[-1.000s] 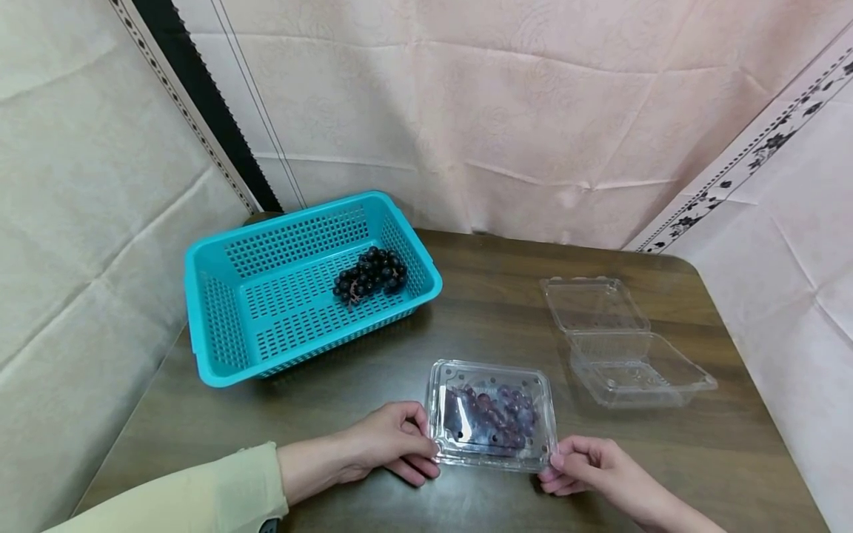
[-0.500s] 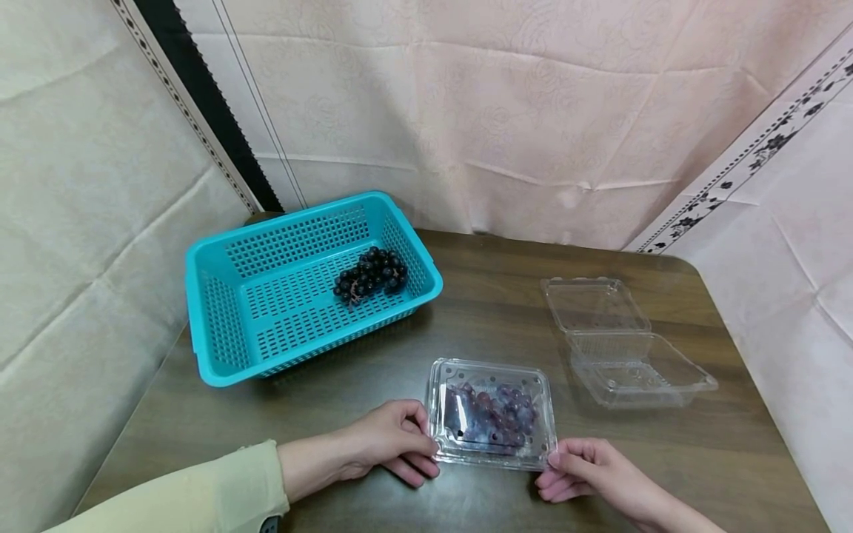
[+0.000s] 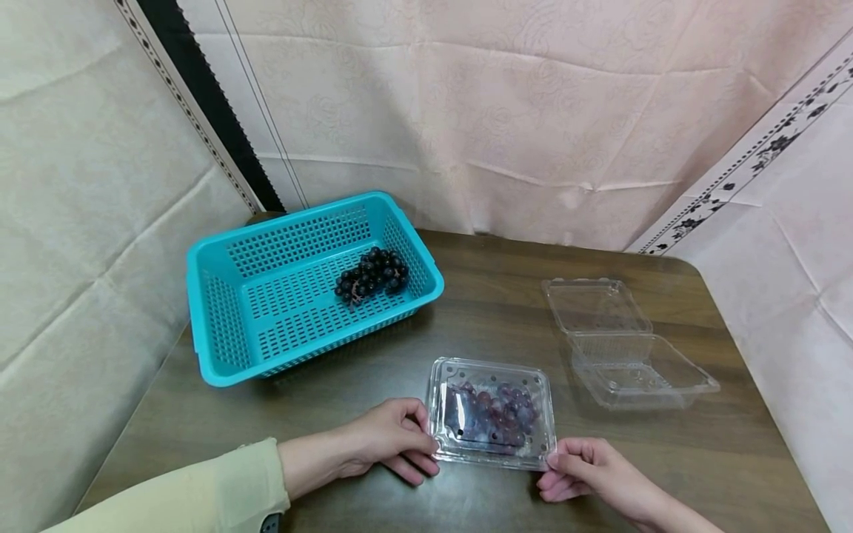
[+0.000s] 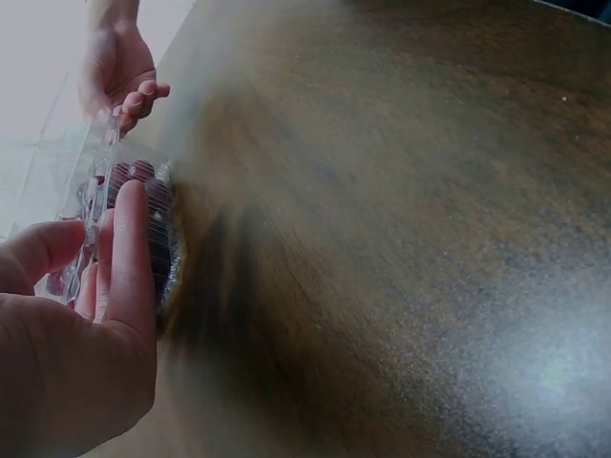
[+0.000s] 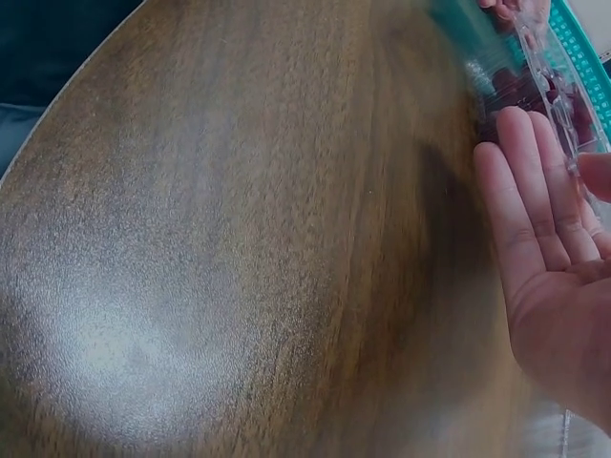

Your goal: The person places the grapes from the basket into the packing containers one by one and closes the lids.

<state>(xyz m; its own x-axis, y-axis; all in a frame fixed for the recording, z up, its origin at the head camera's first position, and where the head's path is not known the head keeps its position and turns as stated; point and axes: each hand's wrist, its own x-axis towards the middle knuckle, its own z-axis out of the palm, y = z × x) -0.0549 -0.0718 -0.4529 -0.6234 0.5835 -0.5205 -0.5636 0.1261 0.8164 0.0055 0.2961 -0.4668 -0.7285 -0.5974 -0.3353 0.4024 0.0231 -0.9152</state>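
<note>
- Grape clamshell [image 3: 493, 370]: qty one. Clear plastic, lid down. Located at near-middle of bench [image 3: 480, 318], held between two hands. Cannot tell if base touches bench.
- Contents: reddish-purple grapes [image 3: 496, 414], visible through lid. Several berries, exact count lost to glare and overlap.
- Lid: pierced with several small round holes.
- Left hand [image 3: 393, 442]: pinching near-left corner of clamshell, thumb on one face of rim, fingers [image 4: 132, 253] on the other.
- Right hand [image 3: 586, 468]: pinching near-right corner, thumb over rim. In right wrist view, three fingers [image 5: 520, 191] fairly straight, side by side, tips close to plastic.
- Sleeves: one in view, pale green [image 3: 253, 481], on left arm. Also one dark wrist device [image 3: 271, 523] just past cuff, mostly cut off by frame edge.
- Second clamshell [image 3: 609, 344]: qty one, clear, lid folded back. Sitting on right side of bench, near grape clamshell, not touching.
- Basket [image 3: 200, 318]: qty one, turquoise, slotted. Set at an angle on left part of bench.
- Black grapes [image 3: 373, 275]: one bunch, lying at right end inside basket.
- Clamshell total: two.
- Behind bench: pale cloth [image 3: 520, 111], creased.
</note>
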